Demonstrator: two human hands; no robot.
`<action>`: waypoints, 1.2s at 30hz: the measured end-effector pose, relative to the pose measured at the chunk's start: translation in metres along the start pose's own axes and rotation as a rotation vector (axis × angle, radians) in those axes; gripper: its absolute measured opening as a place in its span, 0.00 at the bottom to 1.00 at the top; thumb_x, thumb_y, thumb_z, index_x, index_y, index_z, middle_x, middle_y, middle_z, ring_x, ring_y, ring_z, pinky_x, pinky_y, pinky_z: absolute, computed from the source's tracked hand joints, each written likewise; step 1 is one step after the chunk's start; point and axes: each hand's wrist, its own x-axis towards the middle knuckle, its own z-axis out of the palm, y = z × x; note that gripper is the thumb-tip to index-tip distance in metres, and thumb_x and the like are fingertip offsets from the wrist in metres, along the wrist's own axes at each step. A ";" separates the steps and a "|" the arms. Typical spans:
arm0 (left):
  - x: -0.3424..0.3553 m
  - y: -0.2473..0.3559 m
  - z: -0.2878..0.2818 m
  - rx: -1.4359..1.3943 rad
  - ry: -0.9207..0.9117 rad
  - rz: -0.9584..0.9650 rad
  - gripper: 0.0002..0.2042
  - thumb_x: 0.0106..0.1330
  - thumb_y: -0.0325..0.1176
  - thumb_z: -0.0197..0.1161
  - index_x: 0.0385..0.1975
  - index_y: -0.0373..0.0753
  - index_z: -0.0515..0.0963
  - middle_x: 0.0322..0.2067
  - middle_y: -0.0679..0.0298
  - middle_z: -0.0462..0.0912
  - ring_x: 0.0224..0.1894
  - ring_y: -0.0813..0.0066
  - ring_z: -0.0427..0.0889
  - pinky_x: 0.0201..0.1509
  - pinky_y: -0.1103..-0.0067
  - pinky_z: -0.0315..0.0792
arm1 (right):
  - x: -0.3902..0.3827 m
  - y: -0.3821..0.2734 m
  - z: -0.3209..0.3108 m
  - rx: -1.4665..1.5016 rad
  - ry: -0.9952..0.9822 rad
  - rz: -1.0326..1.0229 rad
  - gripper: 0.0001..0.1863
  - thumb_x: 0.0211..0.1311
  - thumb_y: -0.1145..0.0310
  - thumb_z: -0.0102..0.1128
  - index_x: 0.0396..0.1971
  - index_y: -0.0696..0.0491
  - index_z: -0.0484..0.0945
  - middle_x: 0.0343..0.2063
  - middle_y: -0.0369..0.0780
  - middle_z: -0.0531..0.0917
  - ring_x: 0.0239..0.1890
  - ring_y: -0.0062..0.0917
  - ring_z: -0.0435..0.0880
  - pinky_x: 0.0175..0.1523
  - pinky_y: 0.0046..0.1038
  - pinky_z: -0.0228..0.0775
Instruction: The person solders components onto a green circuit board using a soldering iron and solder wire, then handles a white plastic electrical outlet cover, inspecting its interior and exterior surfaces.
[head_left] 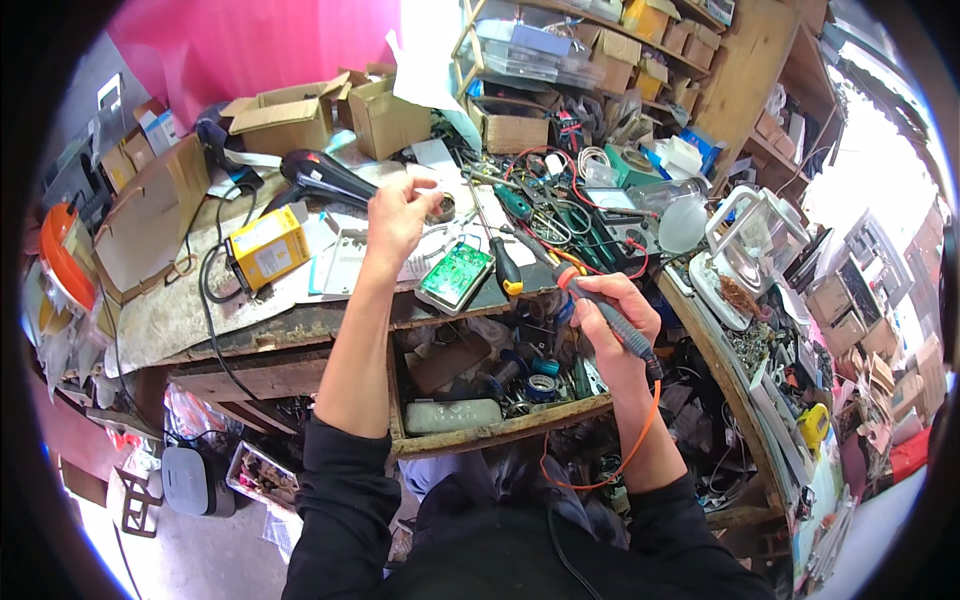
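My right hand (618, 310) is wrapped round the grey and orange handle of a soldering iron (628, 335). Its tip points up and left over the bench, and an orange cord (640, 440) hangs from its end. My left hand (400, 215) is raised over the bench with fingers pinched; what they hold, if anything, is too small to make out. Right beside its fingertips is a small round roll (446, 207). Between my hands, at the bench's front edge, lies a green circuit board (458, 272) in a white case. A screwdriver (505, 268) with a black and yellow handle lies beside it.
An open drawer (500, 440) of tools and tape juts out below the bench. Left are a yellow box (268, 247) and a black heat gun-like tool (325, 178). Cardboard boxes (390, 115) stand behind; pliers and cables crowd the right. A clear jug-like appliance (755, 240) stands farther right.
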 end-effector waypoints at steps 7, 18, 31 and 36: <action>-0.008 -0.036 0.004 -0.078 -0.095 -0.050 0.12 0.76 0.33 0.65 0.42 0.30 0.88 0.30 0.67 0.85 0.35 0.83 0.77 0.40 0.80 0.69 | 0.006 0.007 0.000 -0.042 -0.025 -0.015 0.13 0.66 0.85 0.64 0.48 0.61 0.83 0.40 0.37 0.85 0.33 0.12 0.81 0.39 0.17 0.75; -0.020 -0.017 0.001 -0.364 0.075 -0.263 0.07 0.62 0.27 0.76 0.34 0.29 0.89 0.29 0.63 0.88 0.31 0.80 0.81 0.38 0.81 0.72 | 0.017 0.023 0.012 -0.047 -0.036 0.009 0.12 0.66 0.85 0.64 0.49 0.61 0.83 0.37 0.36 0.83 0.33 0.13 0.81 0.39 0.18 0.74; -0.019 -0.009 0.003 -0.448 -0.157 -0.529 0.08 0.78 0.32 0.59 0.45 0.32 0.75 0.42 0.54 0.85 0.34 0.67 0.90 0.26 0.77 0.84 | 0.021 0.028 0.022 -0.073 -0.040 0.040 0.12 0.67 0.84 0.63 0.49 0.60 0.83 0.39 0.37 0.85 0.33 0.13 0.82 0.39 0.18 0.74; -0.015 -0.014 0.008 -0.510 -0.192 -0.441 0.07 0.79 0.31 0.58 0.43 0.33 0.75 0.42 0.52 0.87 0.35 0.65 0.90 0.35 0.74 0.87 | 0.021 0.028 0.020 -0.098 -0.044 0.031 0.12 0.67 0.84 0.63 0.48 0.60 0.84 0.39 0.36 0.84 0.33 0.13 0.81 0.38 0.18 0.74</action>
